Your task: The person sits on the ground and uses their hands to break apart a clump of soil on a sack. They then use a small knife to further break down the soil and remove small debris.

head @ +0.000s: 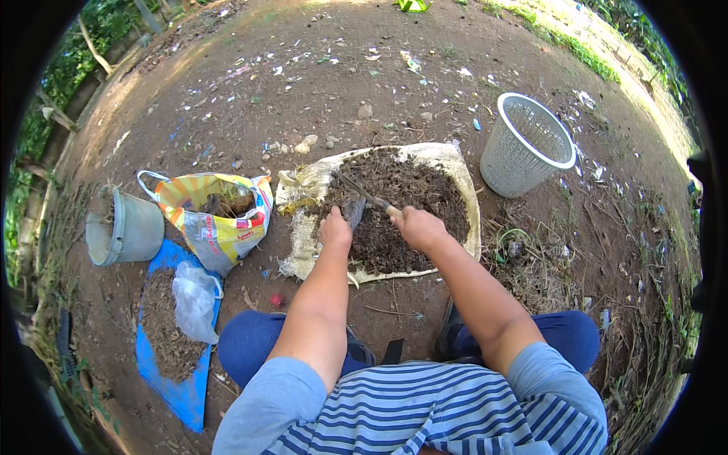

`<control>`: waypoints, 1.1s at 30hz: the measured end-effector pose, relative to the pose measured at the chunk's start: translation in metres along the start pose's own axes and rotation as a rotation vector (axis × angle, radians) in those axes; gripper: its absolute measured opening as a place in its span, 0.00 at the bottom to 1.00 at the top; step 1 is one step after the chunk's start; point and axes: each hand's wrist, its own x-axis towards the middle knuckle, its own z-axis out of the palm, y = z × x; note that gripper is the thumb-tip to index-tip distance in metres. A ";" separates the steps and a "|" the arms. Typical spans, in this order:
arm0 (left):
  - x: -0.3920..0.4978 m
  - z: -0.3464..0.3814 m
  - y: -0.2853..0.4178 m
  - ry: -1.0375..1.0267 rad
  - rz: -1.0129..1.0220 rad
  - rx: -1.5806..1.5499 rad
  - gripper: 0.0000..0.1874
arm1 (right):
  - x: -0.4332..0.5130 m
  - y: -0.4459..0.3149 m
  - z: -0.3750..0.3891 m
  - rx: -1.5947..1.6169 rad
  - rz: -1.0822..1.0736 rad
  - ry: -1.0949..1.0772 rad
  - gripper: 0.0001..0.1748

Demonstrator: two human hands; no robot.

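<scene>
A pale woven sack [301, 244] lies flat on the ground before me, with a heap of dark crumbly soil [392, 250] on it. My right hand [420, 226] is closed around the light handle of a knife-like hand tool [367, 195], whose narrow metal blade points up and left over the soil. My left hand [336, 228] is at the soil's left side, against a dark grey object [355, 212] lying under the blade. What that object is, and whether my left fingers grip it, I cannot tell.
A grey perforated plastic basket [526, 148] stands at the right. To the left are a colourful plastic bag [227, 239] with clumps inside, a tipped plastic bucket [136, 227], and a blue sheet [153, 364] bearing soil and a clear plastic bag [194, 298]. Stones [306, 144] and litter dot the ground beyond.
</scene>
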 end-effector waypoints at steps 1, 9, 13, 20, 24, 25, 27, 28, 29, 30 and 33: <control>0.001 0.000 0.001 0.014 0.003 -0.022 0.18 | 0.001 0.000 -0.002 0.037 -0.008 0.037 0.25; 0.002 0.002 0.001 -0.003 0.003 0.014 0.20 | -0.010 0.005 0.027 0.116 0.098 -0.012 0.27; 0.003 0.004 -0.002 0.020 0.009 -0.015 0.20 | -0.002 0.007 0.010 0.152 0.013 0.042 0.27; 0.003 0.003 -0.001 0.013 -0.006 -0.020 0.20 | -0.003 0.007 0.020 0.169 0.019 -0.011 0.25; 0.000 0.002 0.000 0.013 0.010 -0.011 0.19 | 0.000 0.013 0.019 0.083 0.026 -0.005 0.26; -0.003 0.002 -0.002 0.008 -0.007 -0.017 0.19 | 0.000 0.012 0.018 0.074 0.019 0.002 0.26; -0.001 0.001 -0.001 0.011 -0.006 -0.034 0.19 | 0.002 0.012 0.011 0.174 -0.078 0.082 0.26; -0.001 0.001 -0.001 0.006 0.002 -0.026 0.19 | 0.003 0.011 0.010 0.236 -0.122 0.129 0.26; 0.000 0.002 0.000 -0.007 -0.006 -0.029 0.19 | 0.003 0.011 0.010 0.313 -0.219 0.215 0.26; 0.000 0.002 0.000 -0.002 -0.005 -0.028 0.19 | 0.002 0.010 0.014 0.333 -0.242 0.275 0.25; -0.001 0.002 -0.001 0.005 -0.004 -0.014 0.19 | -0.003 0.014 0.029 0.172 0.043 0.106 0.25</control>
